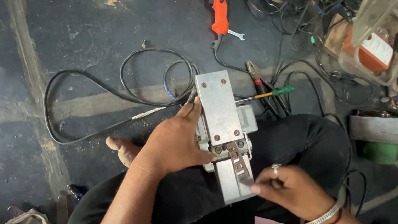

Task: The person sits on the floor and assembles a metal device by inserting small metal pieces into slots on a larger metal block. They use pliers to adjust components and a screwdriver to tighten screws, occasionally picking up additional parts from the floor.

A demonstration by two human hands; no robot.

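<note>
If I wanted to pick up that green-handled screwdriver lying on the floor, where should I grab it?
Probably by the green handle, coming from above. The screwdriver lies flat on the floor beside the pliers and black cables; its thin shaft runs toward the electric planer, so the thicker handle end offers more to grip.

Shop floor clutter, cables pretty much everywhere

Dark concrete floor [83, 25] is scuffed, with pale streaks and a bit of sawdust. A long black power cord [89, 79] loops in big coils across the left and middle. At the far edge there's an orange-handled tool [220, 16] with a small silver spanner [236, 35] just beside it. Right of centre, red-handled pliers [256, 74] lie next to a screwdriver with a green and yellow handle [273, 92]. Far right has a tangle of thin wires [286, 16] and an orange and white box [373, 52]. A green object [379, 152] sits at the right edge, partly hidden.
</note>
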